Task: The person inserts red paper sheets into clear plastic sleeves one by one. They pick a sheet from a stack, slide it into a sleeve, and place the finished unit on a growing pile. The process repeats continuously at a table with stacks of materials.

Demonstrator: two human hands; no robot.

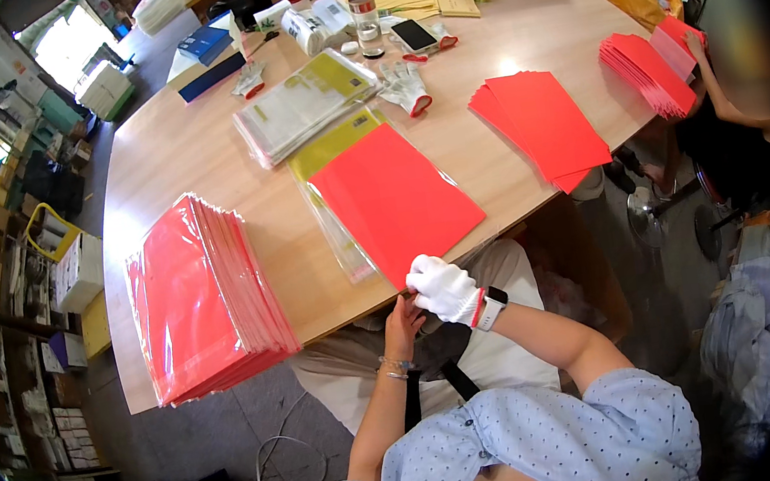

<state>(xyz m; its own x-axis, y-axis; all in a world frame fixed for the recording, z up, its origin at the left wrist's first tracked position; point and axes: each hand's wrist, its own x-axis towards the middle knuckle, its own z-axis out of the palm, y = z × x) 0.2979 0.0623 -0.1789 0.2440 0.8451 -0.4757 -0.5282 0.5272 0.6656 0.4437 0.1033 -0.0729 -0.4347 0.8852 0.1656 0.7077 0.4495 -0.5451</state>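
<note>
Pinching at the near corner of the red sheet [394, 199], my right hand [444, 288] wears a white glove, its fingers pressed together on the sheet's edge where it overhangs the near rim of the wooden table [191, 149]. A watch with a red band sits on that wrist. My left hand [402, 320] is bare, just beside and below the right, fingers curled up toward the same corner; whether it actually grips the sheet I cannot tell. A bracelet shows on that wrist.

That sheet lies flat and at an angle at the table's near edge, directly ahead of me, resting partly on a clear plastic sleeve [338, 232] with a yellow-green insert [334, 139] showing at its far end.

To the left, a thick stack of red sleeved sheets [200, 297] sits at the near left corner of the table, well apart from my hands. Farther off, a bundle of clear-wrapped printed sheets [306, 104] lies just beyond the yellow-green insert. A spare white glove [406, 86] lies to its right, with a phone [415, 35] and a small jar [366, 22] beyond it.

To the right, a fanned pile of red sheets [539, 125] lies on the table. At the far right edge another person's hand [695, 44] touches a further red stack [648, 69].
</note>
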